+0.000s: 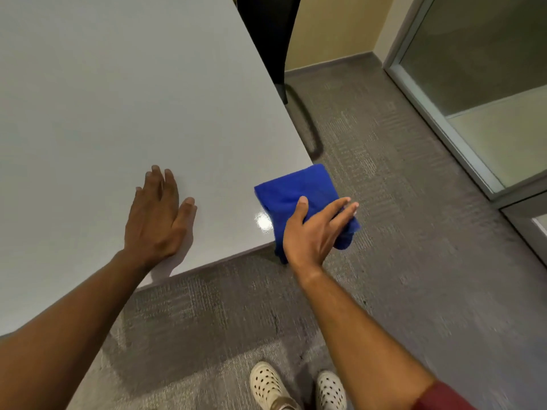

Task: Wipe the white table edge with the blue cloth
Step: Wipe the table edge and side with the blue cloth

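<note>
A blue cloth (288, 192) is draped over the near right corner of the white table (118, 99), part on top and part hanging down over the side. My right hand (313, 232) grips the cloth at that corner, thumb on top, fingers wrapped down the right edge. My left hand (158, 216) lies flat on the tabletop near the front edge, fingers spread, holding nothing.
A black chair (266, 34) stands at the table's far right side, with its curved leg on the grey carpet (399, 247). A glass partition with a metal frame (444, 131) runs along the right. My white perforated shoes (296, 386) are just below the corner.
</note>
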Demonstrator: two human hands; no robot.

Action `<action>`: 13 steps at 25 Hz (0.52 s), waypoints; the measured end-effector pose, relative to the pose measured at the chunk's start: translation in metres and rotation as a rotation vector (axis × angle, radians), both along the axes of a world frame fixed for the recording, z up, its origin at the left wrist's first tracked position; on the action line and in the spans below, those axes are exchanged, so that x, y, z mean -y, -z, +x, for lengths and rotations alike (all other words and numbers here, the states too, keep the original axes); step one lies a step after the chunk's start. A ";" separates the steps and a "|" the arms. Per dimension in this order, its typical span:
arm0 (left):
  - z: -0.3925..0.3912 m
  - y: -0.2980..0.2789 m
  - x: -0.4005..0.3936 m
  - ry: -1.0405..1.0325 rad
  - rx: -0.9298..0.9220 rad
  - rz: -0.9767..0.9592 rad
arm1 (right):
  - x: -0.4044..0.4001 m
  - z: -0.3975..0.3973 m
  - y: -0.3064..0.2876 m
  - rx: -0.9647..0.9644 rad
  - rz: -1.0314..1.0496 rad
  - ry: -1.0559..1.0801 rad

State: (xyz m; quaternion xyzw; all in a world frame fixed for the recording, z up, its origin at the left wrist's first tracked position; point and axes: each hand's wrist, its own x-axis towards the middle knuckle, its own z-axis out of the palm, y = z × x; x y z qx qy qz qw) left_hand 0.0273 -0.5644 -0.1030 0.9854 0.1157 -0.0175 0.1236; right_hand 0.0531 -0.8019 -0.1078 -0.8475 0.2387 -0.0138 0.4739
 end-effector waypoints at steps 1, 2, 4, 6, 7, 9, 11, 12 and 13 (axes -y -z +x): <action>0.007 0.001 0.004 0.020 0.000 -0.001 | 0.007 0.010 0.002 -0.005 -0.011 0.002; 0.011 0.001 0.008 0.038 -0.005 -0.004 | 0.014 0.016 0.005 -0.001 -0.023 -0.011; 0.022 0.003 0.015 0.071 -0.015 -0.006 | 0.020 0.014 0.009 0.032 -0.042 -0.026; 0.029 0.003 0.019 0.089 -0.013 0.011 | 0.011 -0.003 0.012 0.090 -0.073 -0.037; 0.032 0.004 0.019 0.090 -0.012 0.017 | 0.002 -0.014 0.014 0.119 -0.115 -0.054; 0.037 0.003 0.020 0.080 -0.033 0.025 | -0.013 -0.034 0.020 0.154 -0.250 -0.121; 0.038 0.004 0.020 0.067 -0.056 0.048 | -0.016 -0.035 0.022 0.126 -0.374 -0.174; 0.037 0.005 0.019 0.059 -0.070 0.054 | -0.014 -0.029 0.022 0.096 -0.424 -0.177; 0.037 0.005 0.020 0.058 -0.086 0.058 | -0.011 -0.022 0.020 0.070 -0.467 -0.171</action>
